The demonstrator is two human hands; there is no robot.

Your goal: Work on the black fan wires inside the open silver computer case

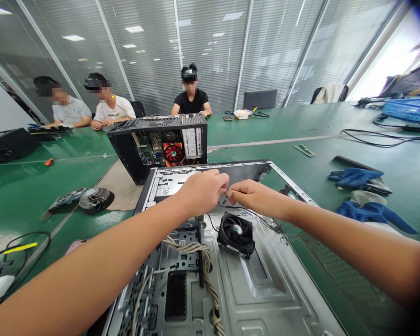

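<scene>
My left hand [205,190] and my right hand [254,196] meet above an open computer case [266,289], their fingertips pinched together. Between them seems to be the thin fan cable [247,208], mostly hidden by the fingers. It runs off right toward the case's side rail. Below the hands, a black case fan [236,233] sits tilted on the bare metal panel, its thin wires leading up on the left. A twisted bundle of beige cables [208,275] lies along the drive bay, under my left forearm.
A second computer tower [157,142] stands behind the case. Left are a round cooler-like part [96,199] and black cables. Blue gloves [374,210] and a blue basket [409,109] lie on the right of the green table [290,133]. Several people sit across it.
</scene>
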